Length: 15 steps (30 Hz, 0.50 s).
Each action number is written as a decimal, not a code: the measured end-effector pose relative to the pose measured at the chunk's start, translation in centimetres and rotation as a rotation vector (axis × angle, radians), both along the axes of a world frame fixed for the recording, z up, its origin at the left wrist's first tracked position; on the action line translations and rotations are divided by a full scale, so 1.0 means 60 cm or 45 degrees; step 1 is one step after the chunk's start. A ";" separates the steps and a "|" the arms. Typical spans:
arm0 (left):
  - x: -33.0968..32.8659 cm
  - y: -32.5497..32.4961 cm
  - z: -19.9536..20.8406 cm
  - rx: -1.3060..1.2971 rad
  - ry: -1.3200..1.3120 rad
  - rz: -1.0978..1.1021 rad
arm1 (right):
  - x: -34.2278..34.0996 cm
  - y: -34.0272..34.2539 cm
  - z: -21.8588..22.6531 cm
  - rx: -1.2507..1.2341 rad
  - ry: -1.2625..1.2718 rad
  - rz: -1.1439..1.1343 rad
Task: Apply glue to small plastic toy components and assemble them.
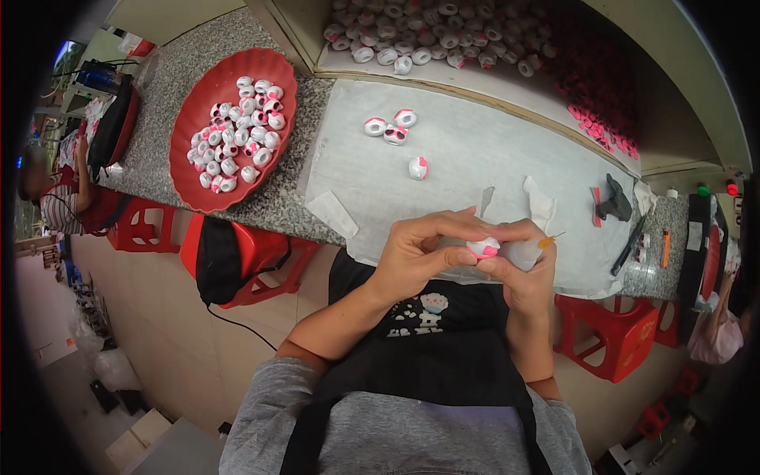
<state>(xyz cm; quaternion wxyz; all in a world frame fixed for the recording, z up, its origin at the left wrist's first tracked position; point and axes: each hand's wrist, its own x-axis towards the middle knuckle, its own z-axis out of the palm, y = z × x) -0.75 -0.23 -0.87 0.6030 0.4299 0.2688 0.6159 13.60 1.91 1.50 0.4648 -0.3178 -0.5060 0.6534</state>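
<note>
My left hand (416, 247) and my right hand (529, 283) meet above the paper-covered worktop, pinching a small rounded white and pink plastic piece (484, 248) between thumbs and fingers. Tucked in my right hand is also a translucent squeeze bottle (520, 255) with an amber needle tip (546, 242) pointing up to the right. Beyond my hands, a single white and pink piece (418, 168) lies on the white paper (467, 146). Farther off sits a small group of similar pieces (395, 134), some showing black eye-like patches.
A red scalloped tray (184, 146) heaped with such pieces stands on the granite counter at left. Many more fill the shelf (443, 71) at the back, beside pink parts (602, 131). Black cloth (613, 198) and a knife-like tool (629, 245) lie right. Red stools (609, 340) and other people flank the counter.
</note>
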 end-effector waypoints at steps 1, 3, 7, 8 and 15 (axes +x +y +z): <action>-0.001 0.000 -0.001 -0.017 0.001 -0.015 | -0.001 0.000 0.002 -0.033 0.002 -0.013; -0.001 0.004 0.000 0.003 -0.003 -0.021 | 0.000 0.002 0.002 -0.063 0.008 -0.021; -0.006 0.002 0.011 -0.115 0.018 -0.072 | 0.000 0.003 0.001 -0.153 0.007 -0.011; -0.006 -0.001 0.011 -0.122 0.023 -0.086 | 0.000 0.001 0.002 -0.192 0.019 -0.002; -0.004 -0.001 0.004 -0.163 0.048 -0.015 | -0.009 0.006 -0.003 -0.200 -0.004 -0.022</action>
